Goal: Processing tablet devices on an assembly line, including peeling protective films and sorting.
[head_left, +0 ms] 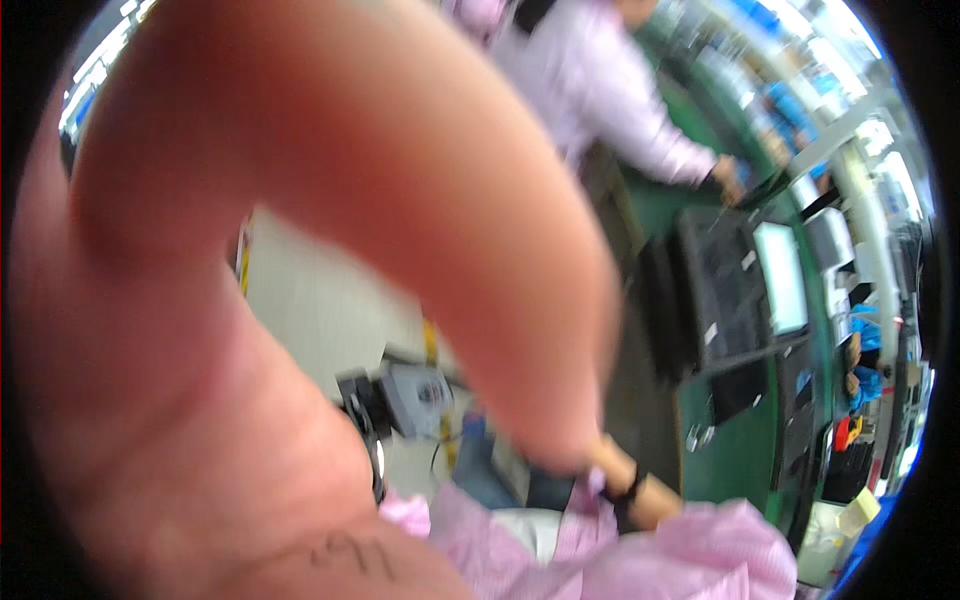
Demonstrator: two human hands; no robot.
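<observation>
My left hand (230, 400) is very close to the view and fills much of its left side. One finger arches toward the middle, bent and apart from the palm, with nothing visible in the gap; the other fingers are hard to make out. Dark marks show on the skin near its wrist. Behind that fingertip, my right hand (606, 458) is mostly hidden. A black band (636, 484) circles its wrist, below which a pink sleeve (700, 550) begins. Beside my left palm is a grey box-shaped device (415, 397) with a black part.
On the right runs a green workbench (710, 465) with black flat panels (730, 290) and a pale rectangular panel (782, 275). A co-worker in pink (600, 85) leans over its far end. Yellow-black tape (430, 340) marks the light floor (325, 285).
</observation>
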